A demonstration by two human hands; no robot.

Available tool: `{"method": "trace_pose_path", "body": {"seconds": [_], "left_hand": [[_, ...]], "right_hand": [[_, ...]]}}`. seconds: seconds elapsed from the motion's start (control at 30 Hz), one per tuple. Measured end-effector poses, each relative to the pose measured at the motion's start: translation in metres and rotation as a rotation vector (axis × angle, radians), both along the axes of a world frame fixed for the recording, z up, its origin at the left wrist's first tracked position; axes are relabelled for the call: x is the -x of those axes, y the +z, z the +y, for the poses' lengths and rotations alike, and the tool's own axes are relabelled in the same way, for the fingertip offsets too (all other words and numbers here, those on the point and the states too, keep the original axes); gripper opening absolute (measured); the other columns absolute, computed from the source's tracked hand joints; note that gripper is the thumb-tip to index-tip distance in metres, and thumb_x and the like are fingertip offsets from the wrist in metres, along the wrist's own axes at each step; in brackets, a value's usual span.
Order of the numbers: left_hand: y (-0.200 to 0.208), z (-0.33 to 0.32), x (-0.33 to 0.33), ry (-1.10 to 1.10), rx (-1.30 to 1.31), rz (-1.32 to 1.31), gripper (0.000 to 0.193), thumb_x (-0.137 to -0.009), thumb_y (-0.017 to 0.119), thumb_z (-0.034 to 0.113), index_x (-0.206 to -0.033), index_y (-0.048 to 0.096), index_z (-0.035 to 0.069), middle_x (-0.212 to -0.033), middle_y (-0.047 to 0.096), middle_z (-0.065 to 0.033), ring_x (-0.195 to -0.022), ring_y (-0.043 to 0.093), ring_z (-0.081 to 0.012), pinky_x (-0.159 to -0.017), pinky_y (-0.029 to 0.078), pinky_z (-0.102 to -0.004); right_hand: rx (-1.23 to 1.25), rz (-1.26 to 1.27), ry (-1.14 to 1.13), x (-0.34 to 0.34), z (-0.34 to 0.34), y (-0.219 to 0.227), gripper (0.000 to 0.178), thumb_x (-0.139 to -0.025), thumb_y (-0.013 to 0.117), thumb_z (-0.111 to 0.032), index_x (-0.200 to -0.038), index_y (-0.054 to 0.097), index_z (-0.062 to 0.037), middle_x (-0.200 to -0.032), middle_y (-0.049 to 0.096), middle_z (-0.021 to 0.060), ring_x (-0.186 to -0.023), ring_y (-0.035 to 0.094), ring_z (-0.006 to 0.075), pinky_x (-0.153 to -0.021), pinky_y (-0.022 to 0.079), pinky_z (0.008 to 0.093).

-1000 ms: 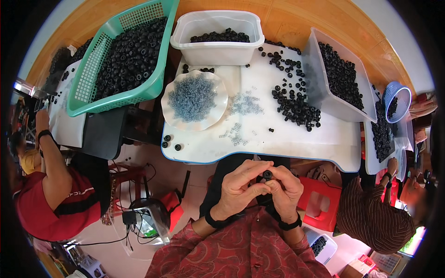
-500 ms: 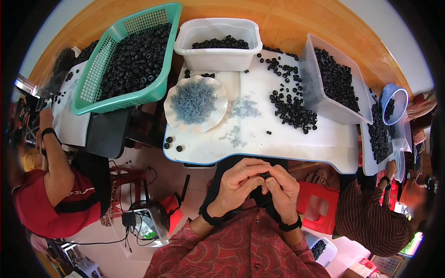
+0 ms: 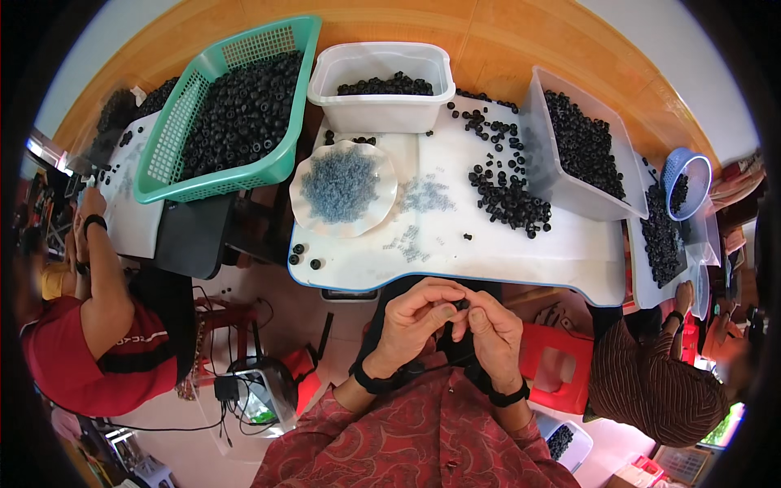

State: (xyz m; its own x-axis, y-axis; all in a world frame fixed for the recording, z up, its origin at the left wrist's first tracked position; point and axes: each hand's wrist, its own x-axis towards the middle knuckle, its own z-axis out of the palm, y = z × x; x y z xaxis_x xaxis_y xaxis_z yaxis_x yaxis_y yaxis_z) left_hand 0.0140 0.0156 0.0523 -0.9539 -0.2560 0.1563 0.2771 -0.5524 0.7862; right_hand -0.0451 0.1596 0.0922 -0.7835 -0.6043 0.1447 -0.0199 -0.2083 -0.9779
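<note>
Close together in front of my body, off the near edge of the white table [image 3: 521, 264], my two hands meet at the fingertips. Between them is a small black round part [image 3: 461, 304], mostly covered by fingers. My left hand [image 3: 416, 322] pinches it with thumb and forefinger. From the other side, my right hand [image 3: 493, 327] grips it with bent fingers. Past the hands, a scalloped white plate [image 3: 303, 207] bears a heap of small clear bluish pieces [image 3: 340, 185]. More such pieces [image 3: 425, 195] lie loose beside it. A pile of black parts [image 3: 512, 202] sits farther right.
A green basket [image 3: 149, 167] full of larger black parts stands at the back left. Behind the plate is a white tub [image 3: 378, 114], and a translucent bin [image 3: 561, 183] stands at the right. Co-workers sit on both sides; a red stool [image 3: 561, 346] is right of me.
My fingertips have shifted slightly apart, so more of the black part shows between them. The tabletop things appear a little lower at the back as the view tilts.
</note>
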Motion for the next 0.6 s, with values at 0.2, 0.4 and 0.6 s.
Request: {"method": "trace_pose_path", "body": {"seconds": [0.2,0.4,0.6], "left_hand": [[0.007,-0.002,0.000,0.041,0.201,0.029,0.021,-0.092,0.060,-0.006,-0.112,0.066,-0.004,-0.119,0.061,-0.0129,-0.099,0.062,-0.0154,-0.083,0.051,-0.0261],[0.011,-0.002,0.003,0.143,0.464,0.042,0.023,-0.086,0.066,-0.005,-0.108,0.070,0.000,-0.110,0.068,-0.0117,-0.087,0.065,-0.0141,-0.074,0.052,-0.0243],[0.013,-0.002,0.003,0.045,0.452,0.005,0.024,-0.086,0.065,-0.009,-0.109,0.069,-0.002,-0.115,0.065,-0.0129,-0.097,0.065,-0.0164,-0.081,0.054,-0.0265]], "right_hand": [[0.000,-0.098,-0.060,-0.002,0.001,-0.003,0.025,-0.098,0.056,-0.005,-0.121,0.062,0.0034,-0.086,0.063,0.0055,-0.070,0.059,0.0098,-0.063,0.050,0.0224],[0.034,-0.169,-0.126,-0.005,0.002,-0.006,0.019,-0.094,0.062,-0.004,-0.112,0.065,0.0030,-0.083,0.065,0.0041,-0.063,0.057,0.0076,-0.057,0.047,0.0201],[0.056,-0.214,-0.127,-0.002,0.005,-0.004,0.018,-0.094,0.065,-0.008,-0.110,0.067,0.0014,-0.076,0.065,0.0025,-0.061,0.055,0.0055,-0.055,0.045,0.0192]]}}
